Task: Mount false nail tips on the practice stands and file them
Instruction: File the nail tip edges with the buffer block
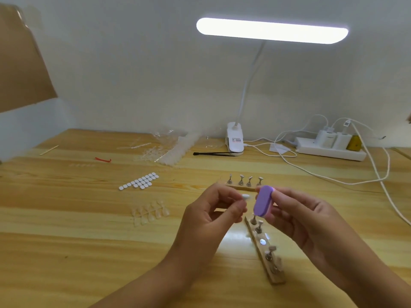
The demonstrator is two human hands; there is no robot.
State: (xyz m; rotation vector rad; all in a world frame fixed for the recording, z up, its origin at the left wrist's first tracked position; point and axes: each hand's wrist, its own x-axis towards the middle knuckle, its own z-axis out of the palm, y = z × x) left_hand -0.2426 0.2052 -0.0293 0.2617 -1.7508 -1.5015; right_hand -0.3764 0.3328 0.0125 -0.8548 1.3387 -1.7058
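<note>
we count two wooden stands on the table. the far stand lies crosswise mid-table with four metal pegs showing, and the near stand slants toward the near edge. both hands are raised above them. our left hand pinches one clear nail tip. our right hand grips one purple file block upright, just beside the tip. one cluster of spare tips lies leftward.

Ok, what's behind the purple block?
A wooden strip with four metal pegs lies behind the purple oval buffer block. The block and the right hand gripping it cover the strip's right end. The left hand pinches a pale nail tip.
</note>
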